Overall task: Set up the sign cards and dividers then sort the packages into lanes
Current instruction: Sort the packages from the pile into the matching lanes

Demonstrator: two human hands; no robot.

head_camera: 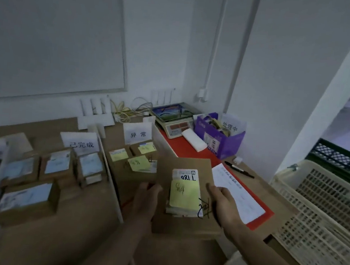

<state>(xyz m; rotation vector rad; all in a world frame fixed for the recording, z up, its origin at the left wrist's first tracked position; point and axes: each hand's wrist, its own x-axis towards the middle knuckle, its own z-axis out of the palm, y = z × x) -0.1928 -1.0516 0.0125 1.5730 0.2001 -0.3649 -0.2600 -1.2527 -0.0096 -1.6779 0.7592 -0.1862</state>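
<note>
Both hands are on one flat cardboard package point(186, 163), near the bench's front edge and right of centre. The left hand point(145, 195) grips its left edge with the fingers curled round the side. The right hand point(225, 203) holds the right edge, thumb on the top face; its fingers pass underneath, out of sight. We cannot tell whether the underside clears the bench.

The package's long axis runs from us towards the back wall, leaning slightly right at the far end. Its shipping label point(185, 175) reads upside down to us, so the label's head points to the front edge. A yellow sticky note point(184, 193) overlaps the label's near half.

The key relation: the lane under the 异常 sign card point(137, 134) lies ahead and left of the package, on the left hand's side. It is bounded on the left by a white divider point(110, 175). Three small packages with yellow notes point(139, 163) already sit at its far end, just beyond our package's far left corner.

Our reading is that the note marks this one for that lane, a short move forward and left along its own axis.

The 已完成 sign card point(81, 143) heads the lane further left. To the right, touching the right hand, lies a written sheet point(238, 194) on a red mat point(181, 145).
</note>
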